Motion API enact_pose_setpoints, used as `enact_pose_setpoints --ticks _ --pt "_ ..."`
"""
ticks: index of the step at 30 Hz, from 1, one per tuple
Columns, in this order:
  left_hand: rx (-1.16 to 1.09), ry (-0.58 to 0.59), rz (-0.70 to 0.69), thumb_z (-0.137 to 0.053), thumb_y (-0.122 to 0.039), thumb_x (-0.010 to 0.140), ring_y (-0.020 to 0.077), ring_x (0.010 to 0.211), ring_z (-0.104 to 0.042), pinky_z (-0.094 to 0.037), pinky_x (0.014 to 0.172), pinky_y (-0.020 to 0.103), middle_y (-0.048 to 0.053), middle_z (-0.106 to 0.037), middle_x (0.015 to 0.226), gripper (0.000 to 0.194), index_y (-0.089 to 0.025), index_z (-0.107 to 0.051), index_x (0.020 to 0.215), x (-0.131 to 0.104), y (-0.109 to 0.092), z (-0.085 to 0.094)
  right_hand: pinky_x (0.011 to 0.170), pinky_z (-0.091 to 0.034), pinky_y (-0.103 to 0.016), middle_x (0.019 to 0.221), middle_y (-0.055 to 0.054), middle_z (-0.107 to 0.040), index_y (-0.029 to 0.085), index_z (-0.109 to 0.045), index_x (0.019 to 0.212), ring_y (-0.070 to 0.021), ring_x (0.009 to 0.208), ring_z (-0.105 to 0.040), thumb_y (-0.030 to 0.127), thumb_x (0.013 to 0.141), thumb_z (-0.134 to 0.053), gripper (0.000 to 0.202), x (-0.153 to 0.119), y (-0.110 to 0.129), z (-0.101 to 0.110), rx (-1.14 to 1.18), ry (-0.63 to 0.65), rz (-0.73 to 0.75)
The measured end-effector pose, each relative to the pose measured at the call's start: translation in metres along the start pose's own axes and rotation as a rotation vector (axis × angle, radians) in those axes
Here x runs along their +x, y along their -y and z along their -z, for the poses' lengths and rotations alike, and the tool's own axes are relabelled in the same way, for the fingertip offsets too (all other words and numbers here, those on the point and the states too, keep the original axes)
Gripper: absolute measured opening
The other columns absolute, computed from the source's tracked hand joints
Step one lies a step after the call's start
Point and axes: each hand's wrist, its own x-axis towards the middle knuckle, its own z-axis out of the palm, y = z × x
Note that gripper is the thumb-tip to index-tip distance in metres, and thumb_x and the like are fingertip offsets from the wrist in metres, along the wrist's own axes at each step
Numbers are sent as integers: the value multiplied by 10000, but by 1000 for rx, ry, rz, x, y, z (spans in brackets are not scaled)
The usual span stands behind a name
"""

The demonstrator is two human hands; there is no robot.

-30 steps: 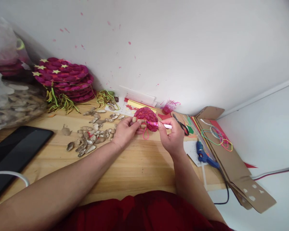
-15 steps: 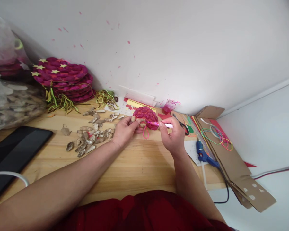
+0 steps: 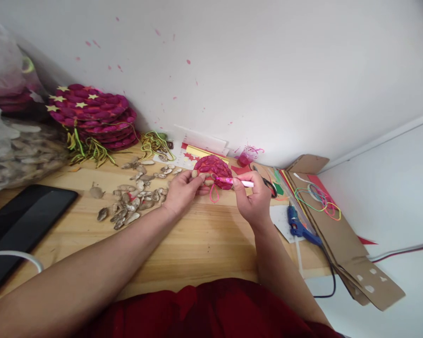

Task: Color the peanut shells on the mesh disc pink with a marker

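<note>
My left hand (image 3: 185, 190) grips the left edge of a round disc (image 3: 213, 166) covered with peanut shells, most of them painted magenta. A few shells near the fingers are still plain tan. A paintbrush (image 3: 245, 183) with a white handle is pinched in my right hand (image 3: 254, 199). Its magenta-coated bristles touch the shells on the disc's lower part. From the disc's lower edge hangs a pink cord loop (image 3: 215, 193). Loose peanut shells (image 3: 134, 202) lie scattered on the table left of my left hand.
Behind the disc stands a cup of magenta paint (image 3: 246, 157). Scissors (image 3: 270, 187), a blue glue gun (image 3: 298, 225) and cardboard (image 3: 338, 249) lie at right. Leftward are stacked magenta discs (image 3: 95, 115), a bag of shells (image 3: 24, 145) and a black tablet (image 3: 24, 225).
Almost nothing differs. Both hands keep their hold, and the brush stays against the shells with at most a tiny shift.
</note>
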Motion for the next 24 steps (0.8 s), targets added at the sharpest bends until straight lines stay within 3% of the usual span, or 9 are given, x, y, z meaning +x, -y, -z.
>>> enact_pose_setpoints --ticks 24 --pt "5 -15 6 -884 -310 756 133 572 -707 -617 626 255 40 -748 742 302 -149 -634 809 -1 -2 -2 717 -503 -337 834 -21 -702 220 -632 909 -179 747 -637 295 975 -639 101 -1 -6 -1 26 -9 -51"
